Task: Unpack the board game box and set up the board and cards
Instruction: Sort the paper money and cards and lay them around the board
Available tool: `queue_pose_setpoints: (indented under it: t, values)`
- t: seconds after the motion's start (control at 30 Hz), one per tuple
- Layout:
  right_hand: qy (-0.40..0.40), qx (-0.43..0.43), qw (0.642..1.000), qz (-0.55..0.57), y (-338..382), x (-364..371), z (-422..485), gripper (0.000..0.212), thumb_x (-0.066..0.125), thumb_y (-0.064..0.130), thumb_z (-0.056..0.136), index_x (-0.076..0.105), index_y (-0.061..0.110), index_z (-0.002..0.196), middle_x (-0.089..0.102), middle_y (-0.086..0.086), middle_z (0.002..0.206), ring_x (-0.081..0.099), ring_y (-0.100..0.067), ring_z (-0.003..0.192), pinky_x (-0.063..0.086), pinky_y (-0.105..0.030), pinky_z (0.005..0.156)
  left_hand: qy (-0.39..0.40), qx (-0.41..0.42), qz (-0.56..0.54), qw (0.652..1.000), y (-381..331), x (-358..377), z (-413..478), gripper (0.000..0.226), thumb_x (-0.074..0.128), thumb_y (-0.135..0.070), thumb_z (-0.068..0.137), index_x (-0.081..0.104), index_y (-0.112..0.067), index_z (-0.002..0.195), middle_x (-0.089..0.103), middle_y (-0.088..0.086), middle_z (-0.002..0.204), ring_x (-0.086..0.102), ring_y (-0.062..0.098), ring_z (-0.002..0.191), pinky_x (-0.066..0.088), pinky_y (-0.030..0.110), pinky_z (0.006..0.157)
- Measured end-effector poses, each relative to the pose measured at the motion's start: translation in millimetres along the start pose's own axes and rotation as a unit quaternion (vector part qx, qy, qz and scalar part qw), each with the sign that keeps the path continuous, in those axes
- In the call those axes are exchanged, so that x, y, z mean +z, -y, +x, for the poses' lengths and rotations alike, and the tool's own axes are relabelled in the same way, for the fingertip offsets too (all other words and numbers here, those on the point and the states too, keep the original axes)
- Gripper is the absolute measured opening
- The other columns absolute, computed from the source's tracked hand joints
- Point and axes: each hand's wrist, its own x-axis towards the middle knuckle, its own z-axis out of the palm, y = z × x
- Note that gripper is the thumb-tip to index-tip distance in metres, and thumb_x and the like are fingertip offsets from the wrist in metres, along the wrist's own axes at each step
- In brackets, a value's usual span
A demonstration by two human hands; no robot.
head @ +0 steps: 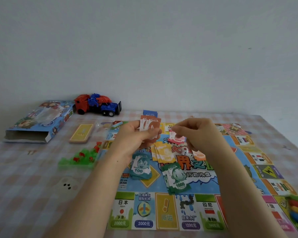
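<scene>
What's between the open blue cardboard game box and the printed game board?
Head view: a yellow rectangular card stack and what looks like clear plastic wrap lie on the checked tablecloth between box and board.

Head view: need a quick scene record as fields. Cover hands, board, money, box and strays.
board: unfolded flat on checked tablecloth
left hand: grips brown notes
right hand: pinches pink note over the board
piles on board: teal 100 notes, green 1000 notes, yellow notes, orange notes
die: board centre
box: open, left of board
yellow card stack: beside box
strays: toy truck, green plastic pieces
</scene>
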Motion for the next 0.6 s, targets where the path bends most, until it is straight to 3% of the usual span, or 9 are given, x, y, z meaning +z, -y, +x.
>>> queue_pose_setpoints:
  t: [0.13,0.3,0.5,0.6]
  values:
    - [-0.035,0.001,0.999,0.026,0.5,12.3,0.7,0.011,0.069,0.034,0.084,0.071,0.023,0.083,0.071,0.002,0.072,0.048,-0.004,0.041,0.042,-0.019,0.046,0.010,0.002,0.015,1.000,-0.4,6.5,-2.0,0.023,0.079,-0.009,0.071,0.069,-0.013,0.091,0.075,0.006,0.084,0.069,0.012,0.065,0.050,0.017,0.049]
    - [-0.045,0.011,0.998,0.047,-0.3,20.4,-0.4,0.010,0.067,0.019,0.085,0.071,0.017,0.077,0.061,0.006,0.055,0.043,0.000,0.035,0.040,-0.020,0.043,0.027,0.004,0.035,0.999,0.9,10.4,-5.0,0.022,0.078,-0.008,0.073,0.069,-0.014,0.092,0.075,0.006,0.087,0.071,0.015,0.072,0.052,0.018,0.054]
    - [-0.030,0.033,0.989,0.141,4.6,21.4,-1.7,0.025,0.067,0.041,0.083,0.073,0.016,0.082,0.071,-0.001,0.072,0.049,-0.007,0.043,0.042,-0.023,0.044,0.017,0.002,0.037,0.999,-0.8,8.3,-5.5,0.027,0.080,-0.008,0.070,0.068,-0.016,0.093,0.075,0.003,0.083,0.070,0.013,0.065,0.053,0.018,0.053]
    - [-0.023,0.015,0.994,0.106,3.4,25.8,-2.8,0.017,0.074,0.031,0.079,0.074,0.013,0.082,0.068,-0.003,0.065,0.049,-0.005,0.042,0.042,-0.024,0.046,0.038,-0.003,0.043,0.998,-0.9,6.7,-6.1,0.028,0.079,-0.007,0.071,0.069,-0.013,0.096,0.075,0.004,0.084,0.071,0.014,0.065,0.053,0.018,0.053]
